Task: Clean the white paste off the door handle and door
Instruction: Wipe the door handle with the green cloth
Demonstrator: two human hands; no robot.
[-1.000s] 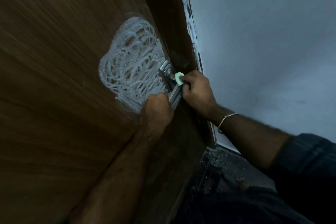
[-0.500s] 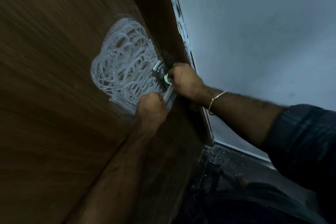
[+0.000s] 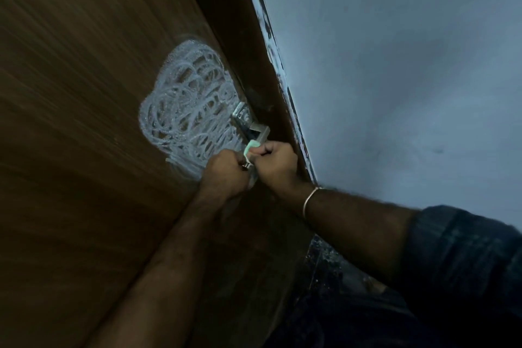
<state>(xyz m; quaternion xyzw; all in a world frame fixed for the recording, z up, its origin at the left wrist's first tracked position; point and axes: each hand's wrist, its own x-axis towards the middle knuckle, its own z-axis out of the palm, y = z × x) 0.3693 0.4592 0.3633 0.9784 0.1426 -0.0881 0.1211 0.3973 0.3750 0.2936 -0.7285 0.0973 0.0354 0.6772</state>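
Most of the white paste (image 3: 186, 104) still swirls across the wooden door (image 3: 84, 93) just left of the metal door handle (image 3: 255, 130), where the right hand (image 3: 275, 162) pinches a pale green sponge (image 3: 250, 149) against the lever and the left hand (image 3: 226, 172) grips its lower end.

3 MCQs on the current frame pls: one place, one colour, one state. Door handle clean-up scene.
1. Where is the white paste on the door?
A. left of the handle
B. on the wall
C. on the floor

2. What colour is the small pad in the right hand?
A. red
B. pale green
C. black

3. What is the left hand doing?
A. hanging open
B. flat on the wall
C. curled at the handle

Key:
1 A, swirls sit left of the metal handle.
2 B, the pad looks mint.
3 C, its fingers curl round the handle's lower end.
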